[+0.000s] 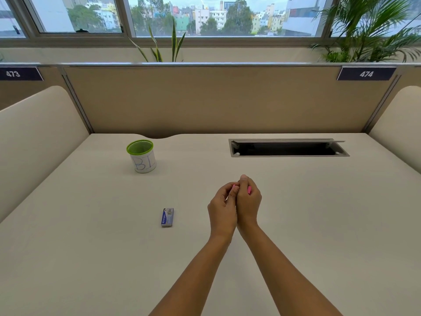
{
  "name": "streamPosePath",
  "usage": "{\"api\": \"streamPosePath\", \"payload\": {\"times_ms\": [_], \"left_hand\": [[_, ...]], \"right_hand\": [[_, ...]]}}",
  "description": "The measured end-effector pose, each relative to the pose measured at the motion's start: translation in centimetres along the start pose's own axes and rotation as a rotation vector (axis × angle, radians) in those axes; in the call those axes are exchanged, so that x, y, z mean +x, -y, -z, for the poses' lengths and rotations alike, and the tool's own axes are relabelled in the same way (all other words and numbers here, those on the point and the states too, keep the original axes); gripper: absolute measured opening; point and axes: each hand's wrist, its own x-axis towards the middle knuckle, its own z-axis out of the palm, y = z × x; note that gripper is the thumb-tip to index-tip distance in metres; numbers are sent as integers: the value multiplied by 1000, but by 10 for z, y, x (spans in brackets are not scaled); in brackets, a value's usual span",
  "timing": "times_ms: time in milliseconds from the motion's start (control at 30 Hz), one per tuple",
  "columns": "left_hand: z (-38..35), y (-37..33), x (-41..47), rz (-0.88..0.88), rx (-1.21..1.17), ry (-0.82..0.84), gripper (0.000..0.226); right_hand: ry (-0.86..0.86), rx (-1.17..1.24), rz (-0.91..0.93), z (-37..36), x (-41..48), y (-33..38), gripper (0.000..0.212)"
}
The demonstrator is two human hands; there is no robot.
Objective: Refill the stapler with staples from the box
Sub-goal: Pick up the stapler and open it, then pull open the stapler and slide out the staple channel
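A small pink stapler (249, 190) is held between both hands over the middle of the desk; only pink slivers show between the fingers. My right hand (248, 202) wraps around it, thumb up on top. My left hand (223, 206) presses against it from the left, fingertips on its pink end. Whether the stapler is open is hidden by the fingers. The small blue staple box (167, 217) lies flat on the desk to the left of my left hand, apart from it.
A white pen cup with a green mesh rim (142, 156) stands at the back left. An open cable hatch (288, 148) is sunk into the desk at the back right. Beige partition panels close the desk (91, 247) on three sides.
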Motion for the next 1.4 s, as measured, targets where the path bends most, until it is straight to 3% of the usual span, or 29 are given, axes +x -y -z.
{"api": "streamPosePath", "payload": {"times_ms": [167,300,433,567,733,967,1400], "left_hand": [[0,5,5,37,-38,-19,16],[25,7,22,263,-446,-157,26],[38,7,23,243,-517,-121,27],[38,2,25,168,-435,-87,21],[31,-5,20,91,-275,-48,29],[32,0,19,66,-168,-71,31],[25,4,13,21,-82,-58,19]], "right_hand": [[-60,93,-75,2,-2,4,37],[-215,353,-314,14,17,20,37],[-121,348,-297,18,25,22,40],[124,125,-117,14,18,20,39],[418,-68,118,7,7,23,17],[416,-118,87,4,0,23,10],[365,-129,-74,6,8,21,29]]}}
